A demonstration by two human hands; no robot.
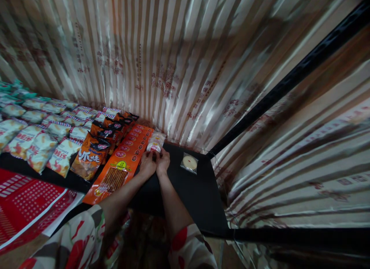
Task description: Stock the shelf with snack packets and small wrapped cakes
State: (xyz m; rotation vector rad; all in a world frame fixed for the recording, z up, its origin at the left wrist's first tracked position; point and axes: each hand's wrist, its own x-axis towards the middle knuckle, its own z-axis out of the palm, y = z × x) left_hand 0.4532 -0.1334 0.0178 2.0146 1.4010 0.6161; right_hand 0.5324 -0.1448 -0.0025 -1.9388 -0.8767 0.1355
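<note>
A small white snack packet [156,141] with red print lies on the black shelf, beside the back edge. My left hand [148,163] and my right hand [162,161] meet at its near end, fingers closed on it. Just left of them, several long orange snack bags [127,145] lie in a row, the nearest showing brown sticks through a clear window. To the right, apart from both hands, a round pale cake in a clear wrapper [189,162] rests flat on the shelf.
Orange and black snack bags [90,155] and rows of white bags [62,155] fill the shelf's left side. A red plastic basket [31,199] stands below at left. Striped plastic sheeting [173,68] hangs behind, and a black metal post [277,88] rises at the right corner.
</note>
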